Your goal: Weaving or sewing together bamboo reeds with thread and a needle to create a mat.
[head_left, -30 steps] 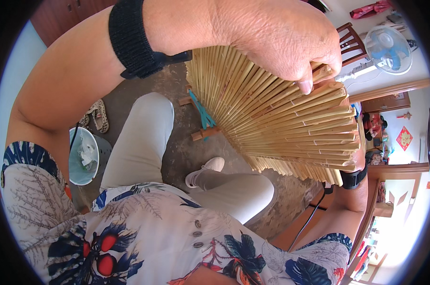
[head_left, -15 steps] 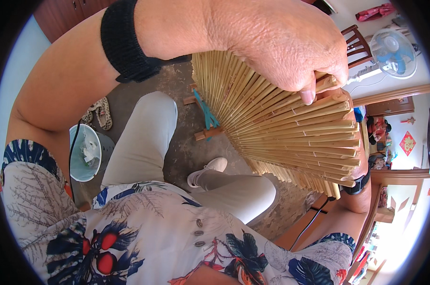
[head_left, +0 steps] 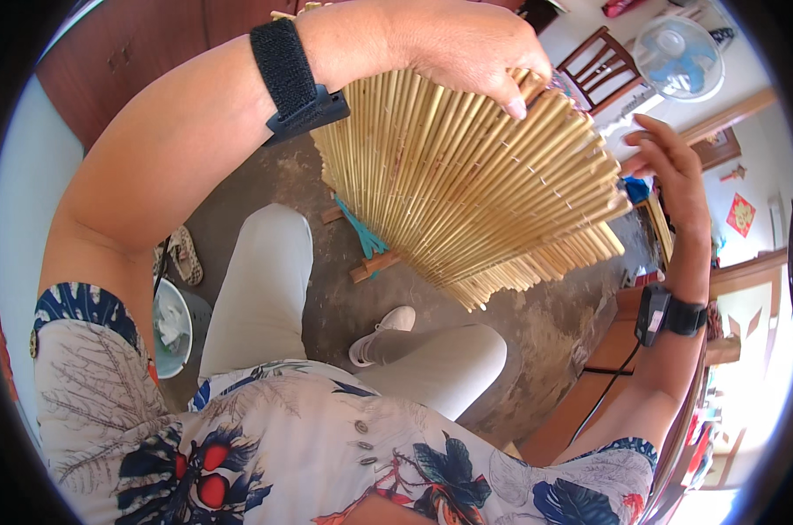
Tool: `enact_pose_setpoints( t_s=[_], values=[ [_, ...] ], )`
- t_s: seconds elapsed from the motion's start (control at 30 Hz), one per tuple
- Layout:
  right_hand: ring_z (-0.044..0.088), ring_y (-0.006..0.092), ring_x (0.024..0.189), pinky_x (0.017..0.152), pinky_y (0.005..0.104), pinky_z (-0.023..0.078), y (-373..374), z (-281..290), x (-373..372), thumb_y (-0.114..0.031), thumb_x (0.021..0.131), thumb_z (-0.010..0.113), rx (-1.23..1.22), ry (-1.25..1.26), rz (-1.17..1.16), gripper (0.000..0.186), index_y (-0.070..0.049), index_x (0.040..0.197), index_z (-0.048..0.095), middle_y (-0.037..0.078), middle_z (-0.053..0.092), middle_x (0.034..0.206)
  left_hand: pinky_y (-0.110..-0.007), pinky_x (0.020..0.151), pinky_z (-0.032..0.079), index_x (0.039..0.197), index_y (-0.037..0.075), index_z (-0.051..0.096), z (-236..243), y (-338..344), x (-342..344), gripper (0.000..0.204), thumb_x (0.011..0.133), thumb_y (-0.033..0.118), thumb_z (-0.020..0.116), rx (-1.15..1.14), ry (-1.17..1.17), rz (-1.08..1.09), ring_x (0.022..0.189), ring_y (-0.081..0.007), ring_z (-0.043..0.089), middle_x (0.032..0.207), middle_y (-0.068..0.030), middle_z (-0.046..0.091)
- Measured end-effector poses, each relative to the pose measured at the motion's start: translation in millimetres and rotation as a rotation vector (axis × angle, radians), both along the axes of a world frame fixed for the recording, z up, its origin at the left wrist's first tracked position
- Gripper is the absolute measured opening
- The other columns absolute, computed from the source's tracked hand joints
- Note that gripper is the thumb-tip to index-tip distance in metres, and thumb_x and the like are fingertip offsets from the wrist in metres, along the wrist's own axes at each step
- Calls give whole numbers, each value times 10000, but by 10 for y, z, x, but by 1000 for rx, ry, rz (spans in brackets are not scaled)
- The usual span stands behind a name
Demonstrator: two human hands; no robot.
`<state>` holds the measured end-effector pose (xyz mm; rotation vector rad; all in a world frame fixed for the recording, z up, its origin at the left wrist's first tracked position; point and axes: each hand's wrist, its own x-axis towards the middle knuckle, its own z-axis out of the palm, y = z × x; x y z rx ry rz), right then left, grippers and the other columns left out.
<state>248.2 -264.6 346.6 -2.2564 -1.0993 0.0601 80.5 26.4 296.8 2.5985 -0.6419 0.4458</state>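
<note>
A slatted mat (head_left: 466,175) of straw-coloured reeds, joined by rows of thread, hangs above the floor, fanned out in folds. My left hand (head_left: 466,52) reaches over its upper side, fingers bent around the reed ends at the top edge; part of the grip is hidden behind the mat. To the right of the mat, my right hand (head_left: 677,171) is raised with its fingers loosely bent and apart. It holds nothing and appears clear of the reed ends. Each wrist wears a black strap with a small device.
Below the mat, a low wooden frame with turquoise straps (head_left: 366,232) stands on the concrete floor (head_left: 536,350). A light bucket (head_left: 173,324) with white litter and patterned shoes (head_left: 185,254) are at the left. A fan (head_left: 679,57) and a wooden chair (head_left: 600,70) stand far right.
My right hand has come off the mat and moved out to the right. My left hand, still gripping, has shifted left and farther away with the mat, showing more of it.
</note>
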Motion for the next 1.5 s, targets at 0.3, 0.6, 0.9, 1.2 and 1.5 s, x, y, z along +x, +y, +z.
enact_pose_setpoints(
  t_s=[0.3,0.6,0.9,1.2,1.5],
  values=[
    [638,105,731,648,254,540,-472,-1018,-1229,-7,939,655,349,-390,-18,309,-22,1248,652,52,697,928,-417,662,495,875,-1,679,-87,46,450,271,819,250,766,0,-33,-116,712,-289,669,778,-171,686],
    [674,241,674,594,366,556,387,-1718,-1143,-91,841,744,-10,-886,4,715,40,1470,430,108,654,824,-351,732,474,989,28,715,-191,-97,352,218,871,211,701,63,-79,-14,716,-202,630,775,-102,678],
    [637,222,615,537,350,529,416,-2020,-989,-154,805,767,-99,-928,-33,926,80,1533,246,75,598,734,-345,740,487,1009,18,715,-149,-148,429,255,890,243,700,91,-70,69,765,-189,653,822,-101,704],
    [606,170,564,469,327,511,586,-1964,-985,-40,820,552,-119,-1076,-48,720,220,1443,302,54,545,676,-345,806,494,1025,17,701,-63,-129,550,236,897,215,699,85,-14,29,822,-173,665,861,-102,711],
    [661,293,853,717,386,544,791,-1632,-873,22,832,728,481,-938,35,307,-46,1117,634,114,630,982,-368,790,491,1034,21,693,-100,-130,582,243,901,225,692,88,-25,53,809,-219,655,863,-122,706]
  ],
)
